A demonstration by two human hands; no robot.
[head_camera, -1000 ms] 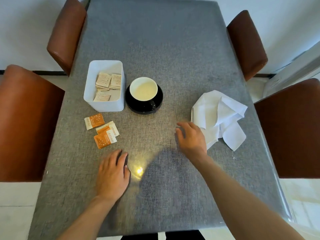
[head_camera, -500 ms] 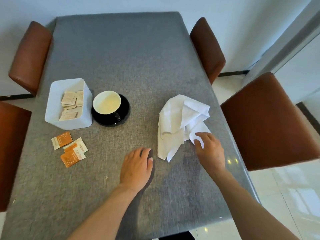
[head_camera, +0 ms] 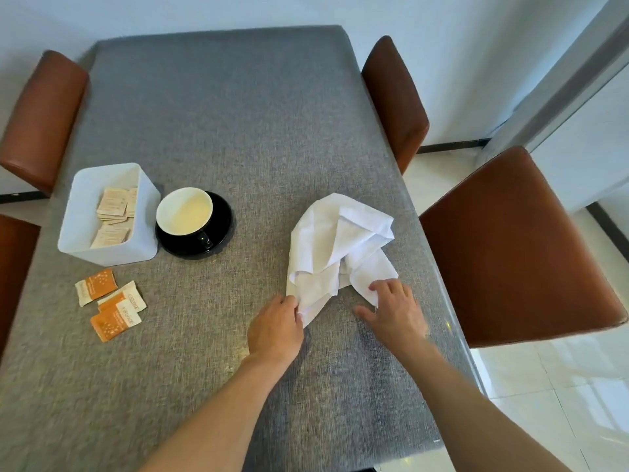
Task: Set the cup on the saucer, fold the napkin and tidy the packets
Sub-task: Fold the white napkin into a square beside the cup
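A crumpled white napkin [head_camera: 335,247] lies right of centre on the grey table. My left hand [head_camera: 275,330] pinches its near left corner. My right hand [head_camera: 394,310] rests on its near right corner, fingers spread over the cloth. A cup [head_camera: 184,211], black outside and white inside, stands on a black saucer [head_camera: 223,218] left of the napkin. Three orange-and-white packets [head_camera: 110,298] lie loose on the table at the near left.
A white box [head_camera: 85,202] with several pale packets stands left of the saucer. Brown chairs surround the grey table [head_camera: 218,114]: two at the right [head_camera: 510,247], two at the left [head_camera: 41,117]. The table's right edge runs close to the napkin.
My left hand slid right and took hold of the napkin's near left corner. My right hand stayed on the near right corner. The view shifted slightly.
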